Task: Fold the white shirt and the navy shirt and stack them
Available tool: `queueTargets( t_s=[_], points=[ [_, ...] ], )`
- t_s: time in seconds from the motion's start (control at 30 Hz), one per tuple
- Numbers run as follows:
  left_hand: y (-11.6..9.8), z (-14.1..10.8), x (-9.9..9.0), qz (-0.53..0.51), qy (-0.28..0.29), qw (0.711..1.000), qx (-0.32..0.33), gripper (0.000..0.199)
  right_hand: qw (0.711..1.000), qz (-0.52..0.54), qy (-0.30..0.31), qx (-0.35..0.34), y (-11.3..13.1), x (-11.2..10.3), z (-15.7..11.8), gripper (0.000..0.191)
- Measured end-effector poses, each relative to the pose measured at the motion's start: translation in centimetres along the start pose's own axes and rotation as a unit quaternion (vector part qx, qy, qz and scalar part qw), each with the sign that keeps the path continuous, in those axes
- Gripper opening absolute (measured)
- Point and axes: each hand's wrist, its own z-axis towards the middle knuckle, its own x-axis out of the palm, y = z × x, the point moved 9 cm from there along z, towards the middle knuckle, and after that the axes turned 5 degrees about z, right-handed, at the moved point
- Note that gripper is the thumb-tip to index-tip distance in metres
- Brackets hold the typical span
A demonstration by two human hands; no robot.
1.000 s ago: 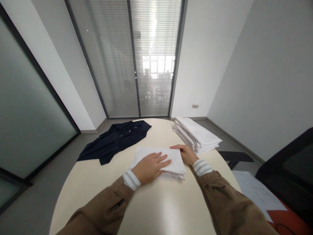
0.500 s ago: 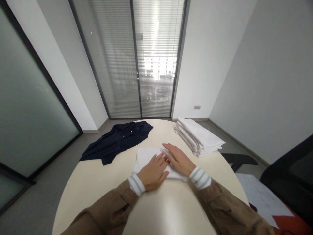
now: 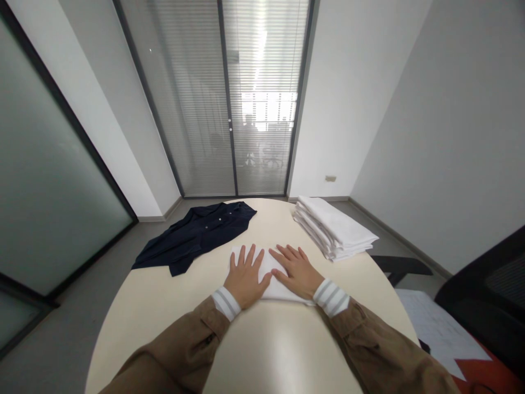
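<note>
From the head camera I look down at my two hands pressed flat on a folded white cloth [image 3: 268, 268] that lies on the round cream bench [image 3: 262, 350], a little past the middle, straight ahead of me. My left hand [image 3: 245, 277] is open, palm down, fingers spread and pointing away from me, covering the left half of the cloth. My right hand [image 3: 296, 270] is open too, palm down, fingers fanned and angled toward the left, resting on the right half; the two hands lie side by side, nearly touching at the thumbs. Neither grips anything; both simply rest on the fabric. Both arms wear brown sleeves with white and grey striped cuffs. Beyond the cloth, to the right, a stack of folded white cloths [image 3: 334, 227] sits near the far edge of the bench, apart from the one under my hands. To the left a dark navy shirt [image 3: 197, 235] lies spread out, hanging partly over the bench's edge. Behind stands a glass door with blinds [image 3: 229, 109]. At the right edge there is a black chair [image 3: 488, 295].
</note>
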Motion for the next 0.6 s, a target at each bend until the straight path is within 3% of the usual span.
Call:
queueTargets(
  t_s=[0.17,0.4,0.6],
  points=[
    [0.1,0.2,0.2,-0.009,-0.004,1.0,-0.006,0.067,0.993,0.021,0.05,-0.107,2.3,0.6,-0.6,0.07],
    [-0.1,0.4,0.2,-0.004,0.034,0.999,0.004,0.07,0.996,0.027,0.046,-0.067,1.0,1.0,-0.2,0.079],
    [-0.1,0.1,0.4,-0.007,0.072,0.995,0.071,0.078,0.998,0.035,0.046,-0.04,-0.6,0.9,0.0,0.08]
  ],
)
